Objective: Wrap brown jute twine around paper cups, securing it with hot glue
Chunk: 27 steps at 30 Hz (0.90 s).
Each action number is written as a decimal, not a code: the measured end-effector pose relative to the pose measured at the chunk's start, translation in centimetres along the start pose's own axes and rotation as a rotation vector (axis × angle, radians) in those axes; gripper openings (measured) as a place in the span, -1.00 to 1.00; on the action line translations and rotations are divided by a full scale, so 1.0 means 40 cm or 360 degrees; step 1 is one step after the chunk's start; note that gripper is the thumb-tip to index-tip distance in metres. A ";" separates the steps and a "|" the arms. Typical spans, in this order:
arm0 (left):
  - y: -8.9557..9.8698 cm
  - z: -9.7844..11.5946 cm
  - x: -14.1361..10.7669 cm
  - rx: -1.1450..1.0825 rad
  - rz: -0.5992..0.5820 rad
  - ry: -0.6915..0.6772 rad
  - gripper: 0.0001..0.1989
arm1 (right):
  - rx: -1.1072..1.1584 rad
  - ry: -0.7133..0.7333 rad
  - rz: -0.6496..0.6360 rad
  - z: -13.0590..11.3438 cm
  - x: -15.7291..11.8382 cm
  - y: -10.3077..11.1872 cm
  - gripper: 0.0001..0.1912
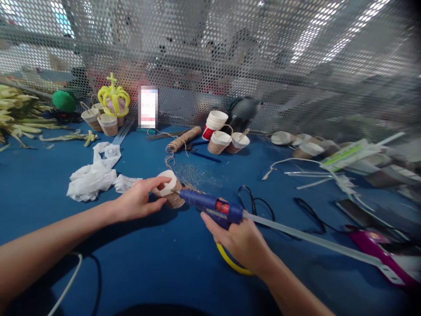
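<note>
A small paper cup [175, 199] wrapped in brown twine lies tilted in the middle of the blue table. My left hand [146, 197] grips it, thumb and fingers closed about its rim. In my right hand [241, 239] is a blue hot glue gun [204, 202], with a long clear glue stick [305, 239] sticking out of its back. The gun's nozzle meets the cup's side near the rim; whether it touches I cannot tell. White lace ribbon [94, 177] lies in a heap left of the cup. Beneath my right hand shows part of a yellow ring [232, 263].
Behind the cup lie a twine roll [184, 139] and several more cups [219, 142]. A yellow crown [113, 98] and a phone screen [148, 107] stand at the perforated metal screen [197, 57]. Black cable [255, 202], glue sticks and a purple object [375, 248] lie right.
</note>
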<state>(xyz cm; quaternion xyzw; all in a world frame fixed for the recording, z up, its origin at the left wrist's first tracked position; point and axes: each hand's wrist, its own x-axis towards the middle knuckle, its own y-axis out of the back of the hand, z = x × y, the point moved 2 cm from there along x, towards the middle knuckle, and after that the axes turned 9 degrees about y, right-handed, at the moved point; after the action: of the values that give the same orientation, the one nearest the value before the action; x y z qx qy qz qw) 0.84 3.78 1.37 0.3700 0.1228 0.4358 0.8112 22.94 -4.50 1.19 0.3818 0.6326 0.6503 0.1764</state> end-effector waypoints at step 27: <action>0.008 0.011 0.002 -0.0154 -0.0123 0.0063 -0.68 | 0.1369 -0.1288 0.0560 0.114 0.061 0.078 -0.73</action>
<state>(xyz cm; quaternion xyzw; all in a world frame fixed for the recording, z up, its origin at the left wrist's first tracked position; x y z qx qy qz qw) 0.91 3.74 1.91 0.3166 0.1318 0.4169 0.8418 25.43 -0.06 4.44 0.7339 0.6487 0.1597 0.1229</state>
